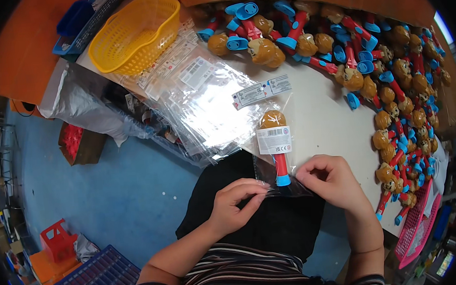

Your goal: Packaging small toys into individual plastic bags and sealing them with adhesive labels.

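In front of me lies a clear plastic bag (pixel 257 164) with a toy (pixel 280 165) inside it. The toy has a brown rounded head, a red stem and a blue base end, and a white label (pixel 274 140) covers its middle. My left hand (pixel 236 203) pinches the bag's near left edge between thumb and fingers. My right hand (pixel 331 180) is closed on the bag's near right corner, thumb against forefinger. The bag's far end, with a printed strip (pixel 261 91), rests on the pale table (pixel 317 119).
Flat clear bags (pixel 204 107) are piled at the left, below a yellow basket (pixel 135 34). Many toys (pixel 351 79) with brown heads heap along the table's back and right. A pink basket (pixel 417 229) hangs near the right edge; a blue crate (pixel 97 281) sits lower left.
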Demonstrator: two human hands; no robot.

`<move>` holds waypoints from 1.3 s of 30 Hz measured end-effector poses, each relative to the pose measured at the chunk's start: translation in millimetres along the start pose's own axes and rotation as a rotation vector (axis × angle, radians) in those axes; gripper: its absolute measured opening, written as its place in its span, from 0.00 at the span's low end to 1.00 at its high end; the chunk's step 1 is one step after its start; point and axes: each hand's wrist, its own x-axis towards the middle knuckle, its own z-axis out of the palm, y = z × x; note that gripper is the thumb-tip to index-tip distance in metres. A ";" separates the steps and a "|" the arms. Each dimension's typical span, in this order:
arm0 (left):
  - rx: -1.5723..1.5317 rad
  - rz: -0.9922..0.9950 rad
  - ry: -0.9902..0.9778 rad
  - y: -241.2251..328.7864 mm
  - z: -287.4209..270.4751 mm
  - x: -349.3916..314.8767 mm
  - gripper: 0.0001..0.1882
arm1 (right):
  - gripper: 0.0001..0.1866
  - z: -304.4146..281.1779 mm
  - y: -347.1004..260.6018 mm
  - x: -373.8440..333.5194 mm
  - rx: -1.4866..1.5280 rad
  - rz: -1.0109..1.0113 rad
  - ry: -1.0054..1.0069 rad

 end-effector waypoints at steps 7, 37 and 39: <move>0.030 0.035 -0.028 -1.6 -1.5 -1.9 0.09 | 0.06 -3.0 7.9 -1.7 -0.071 -0.019 0.031; -0.079 0.024 -0.009 -8.2 -7.1 -9.1 0.09 | 0.22 -6.1 35.8 2.1 -0.863 -1.117 0.112; -0.045 0.010 -0.042 -7.0 -9.1 -8.1 0.09 | 0.22 -7.8 33.4 4.0 -0.881 -1.135 0.121</move>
